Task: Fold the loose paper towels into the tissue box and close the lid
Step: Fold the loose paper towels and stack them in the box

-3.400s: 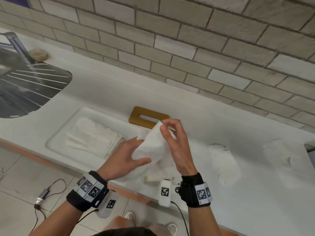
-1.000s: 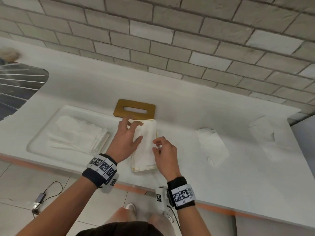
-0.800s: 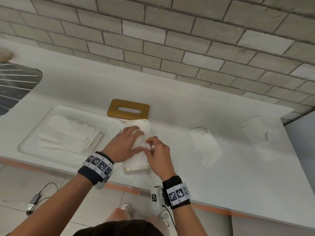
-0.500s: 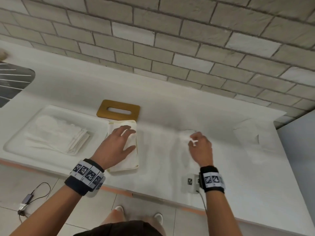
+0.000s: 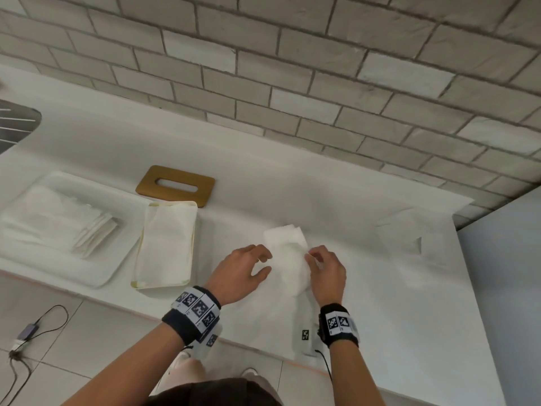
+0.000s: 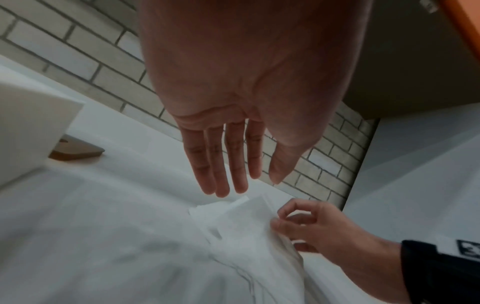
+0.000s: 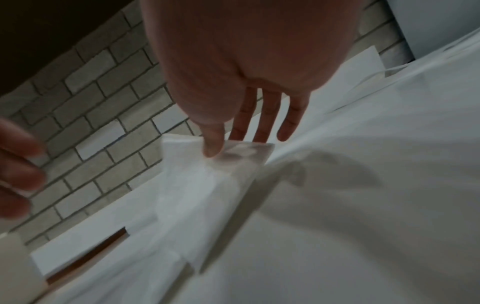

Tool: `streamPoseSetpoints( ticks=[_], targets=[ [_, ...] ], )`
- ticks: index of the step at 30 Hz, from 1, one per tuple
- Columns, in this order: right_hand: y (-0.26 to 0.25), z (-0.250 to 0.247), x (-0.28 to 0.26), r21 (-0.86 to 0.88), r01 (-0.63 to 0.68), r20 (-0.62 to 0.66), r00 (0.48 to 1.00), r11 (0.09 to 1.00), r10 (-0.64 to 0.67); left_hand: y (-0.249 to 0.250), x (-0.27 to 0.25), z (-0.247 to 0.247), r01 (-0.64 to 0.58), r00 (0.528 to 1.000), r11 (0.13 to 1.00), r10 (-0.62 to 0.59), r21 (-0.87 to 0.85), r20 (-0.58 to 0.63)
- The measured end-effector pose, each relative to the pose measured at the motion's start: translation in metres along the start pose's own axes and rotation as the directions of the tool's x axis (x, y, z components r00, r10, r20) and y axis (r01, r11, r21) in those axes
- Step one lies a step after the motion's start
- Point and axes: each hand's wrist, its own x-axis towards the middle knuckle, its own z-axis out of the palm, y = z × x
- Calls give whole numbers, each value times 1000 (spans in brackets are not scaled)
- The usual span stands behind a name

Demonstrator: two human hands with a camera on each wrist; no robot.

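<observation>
1. The step in hand appears to be picking up the next loose sheet: a crumpled white paper towel point(image 5: 288, 253) lies on the white countertop point(image 5: 409, 303), right of the open cream rectangular tissue box point(image 5: 167, 244).
2. The right hand point(image 5: 326, 269) pinches the towel's right edge between thumb and forefinger.
3. The left hand point(image 5: 243, 269) hovers just left of the towel, fingers straight and holding nothing.
4. Next, the left hand probably needs to catch the opposite edge so the sheet can be folded.
5. The brown wooden slotted lid point(image 5: 175, 186) lies flat beyond the box; another flat white towel point(image 5: 401, 230) waits far right.
</observation>
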Motion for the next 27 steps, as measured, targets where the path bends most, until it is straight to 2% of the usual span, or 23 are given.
streamPoseSetpoints(
  ticks=[2,4,5,7,9,11,13,15,17,19,20,22,24,27],
  targets=[
    [-8,-13,-3,180,23,18,999,983,-26,4,8,8,46,999,999,-46,-7,14],
    [-22,-30,-6,368,5,22,1000,930,-14,7,16,14,100,995,995,-99,-24,15],
    [-31,-39,-7,435,1,13,1000,901,-7,11,20,16,136,991,989,-135,-62,17],
    [-53,-55,-9,546,27,9,999,837,-39,21,28,15,199,980,948,-199,-247,25],
    [-70,-62,-8,635,49,43,994,771,-99,33,35,11,193,973,864,-228,-465,-19],
    [-78,-60,-2,691,37,50,994,722,-99,39,42,6,94,969,840,-201,-535,-146],
    [-71,-49,10,680,-16,8,1000,733,14,40,45,-3,-8,943,879,-152,-477,-297],
    [-52,-29,25,531,-119,-11,989,839,147,37,45,-13,-34,908,889,-163,-456,-385],
    [-31,-7,36,184,-242,115,968,953,223,37,42,-27,2,875,890,-223,-456,-430],
    [-16,15,39,-174,-192,238,944,966,231,35,37,-39,48,838,889,-284,-455,-466],
    [-14,22,39,-255,-149,253,944,956,214,33,34,-46,56,822,883,-306,-466,-480],
    [-12,30,38,-258,-115,226,958,959,175,27,27,-58,81,795,873,-347,-480,-497],
    [-13,31,36,-175,-103,164,977,979,133,21,22,-69,114,768,869,-384,-482,-512],
    [-16,22,35,145,-70,56,996,987,62,12,15,-78,121,759,863,-399,-491,-515]
  ],
)
